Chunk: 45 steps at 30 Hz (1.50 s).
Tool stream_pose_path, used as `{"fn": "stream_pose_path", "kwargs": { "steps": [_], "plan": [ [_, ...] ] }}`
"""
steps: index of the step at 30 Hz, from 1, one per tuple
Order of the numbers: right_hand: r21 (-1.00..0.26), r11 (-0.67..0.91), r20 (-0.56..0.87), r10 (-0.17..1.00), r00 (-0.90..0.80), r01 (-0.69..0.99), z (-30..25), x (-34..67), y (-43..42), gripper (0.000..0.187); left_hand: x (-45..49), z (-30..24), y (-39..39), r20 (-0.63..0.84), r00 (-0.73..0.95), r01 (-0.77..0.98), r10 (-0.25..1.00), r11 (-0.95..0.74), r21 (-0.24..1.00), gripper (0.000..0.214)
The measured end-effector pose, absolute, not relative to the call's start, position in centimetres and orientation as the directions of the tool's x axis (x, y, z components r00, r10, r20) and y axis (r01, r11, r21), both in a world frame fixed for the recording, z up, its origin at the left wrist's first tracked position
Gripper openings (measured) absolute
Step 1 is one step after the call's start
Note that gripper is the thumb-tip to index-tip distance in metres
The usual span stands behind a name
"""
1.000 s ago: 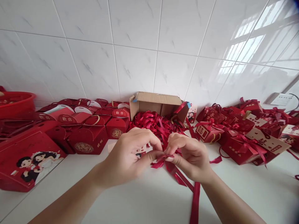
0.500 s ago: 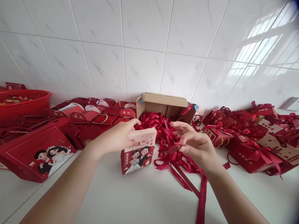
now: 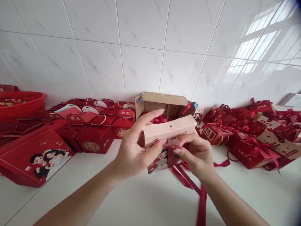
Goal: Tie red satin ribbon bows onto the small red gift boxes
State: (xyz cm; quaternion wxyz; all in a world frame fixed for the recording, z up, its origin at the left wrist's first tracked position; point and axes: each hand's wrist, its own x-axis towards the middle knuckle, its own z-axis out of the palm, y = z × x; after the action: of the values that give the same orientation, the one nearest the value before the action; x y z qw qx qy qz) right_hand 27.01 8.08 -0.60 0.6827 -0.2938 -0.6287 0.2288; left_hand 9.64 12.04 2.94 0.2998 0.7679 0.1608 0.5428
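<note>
A small gift box [image 3: 169, 127], pale pink on top with a cartoon wedding couple on its red front, is held tilted between my hands. My left hand [image 3: 137, 147] grips its left side, thumb across the front and fingers behind. With thumb and index finger, my right hand [image 3: 196, 150] pinches a dark red ribbon end [image 3: 172, 147] against the box front. Behind the box, the ribbon pile [image 3: 160, 119] is mostly hidden. Loose ribbon strips [image 3: 202, 204] trail down the white counter [image 3: 131, 201] below my right hand.
An open cardboard carton [image 3: 164, 98] lies against the tiled wall. Red boxes [image 3: 95, 138] fill the left, near a large couple-print box [image 3: 35, 157] and a red basin [image 3: 23, 102]. Ribbon-tied boxes [image 3: 255, 153] crowd the right, with a wall socket [image 3: 291, 100] behind.
The gift box has been lifted, moved right and tipped with its top towards me. My hands have come together on it, the right bringing the ribbon to its front.
</note>
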Motion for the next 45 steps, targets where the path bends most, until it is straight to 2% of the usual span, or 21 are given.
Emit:
{"fn": "stream_pose_path", "kwargs": {
  "steps": [4,6,9,12,19,28,34,38,43,45],
  "plan": [
    [-0.648,0.750,0.762,0.641,0.098,0.132,-0.2,26.9,7.8,0.008,9.7,3.1,12.4,0.708,0.413,-0.087,0.573,-0.748,0.657,0.010],
    [-0.644,0.746,0.765,0.634,0.116,0.172,0.0,26.8,7.8,0.010,9.7,3.2,12.4,0.698,0.390,-0.071,0.600,-0.736,0.673,0.004],
    [-0.662,0.725,0.750,0.640,0.169,0.190,0.1,26.9,7.9,0.011,9.8,3.1,12.4,0.678,0.370,-0.062,0.636,-0.711,0.701,0.006],
    [-0.668,0.725,0.744,0.643,0.180,0.170,0.2,27.0,7.8,0.013,10.1,2.8,12.4,0.670,0.410,-0.084,0.619,-0.706,0.703,0.009],
    [-0.605,0.769,0.796,0.588,0.142,0.208,0.3,27.4,7.4,0.016,10.5,2.2,12.4,0.812,0.372,-0.155,0.450,-0.833,0.532,0.019],
    [-0.590,0.776,0.808,0.571,0.149,0.224,0.5,27.5,7.4,0.014,10.3,2.1,12.7,0.859,0.344,-0.151,0.380,-0.880,0.450,0.025],
    [-0.587,0.776,0.809,0.574,0.129,0.232,0.7,27.8,7.2,0.014,10.1,2.4,13.0,0.861,0.400,-0.130,0.316,-0.910,0.395,0.026],
    [-0.578,0.775,0.814,0.568,0.122,0.256,0.7,27.8,7.3,0.014,10.1,2.4,12.9,0.862,0.398,-0.136,0.316,-0.909,0.395,0.025],
    [-0.470,0.819,0.881,0.455,0.128,0.328,0.5,27.4,7.5,0.020,10.3,2.4,12.6,0.854,0.415,-0.128,0.314,-0.909,0.396,0.022],
    [-0.444,0.842,0.896,0.422,0.139,0.306,0.3,27.2,7.5,0.031,10.3,2.3,12.5,0.850,0.421,-0.126,0.316,-0.908,0.400,0.021]
  ]
}}
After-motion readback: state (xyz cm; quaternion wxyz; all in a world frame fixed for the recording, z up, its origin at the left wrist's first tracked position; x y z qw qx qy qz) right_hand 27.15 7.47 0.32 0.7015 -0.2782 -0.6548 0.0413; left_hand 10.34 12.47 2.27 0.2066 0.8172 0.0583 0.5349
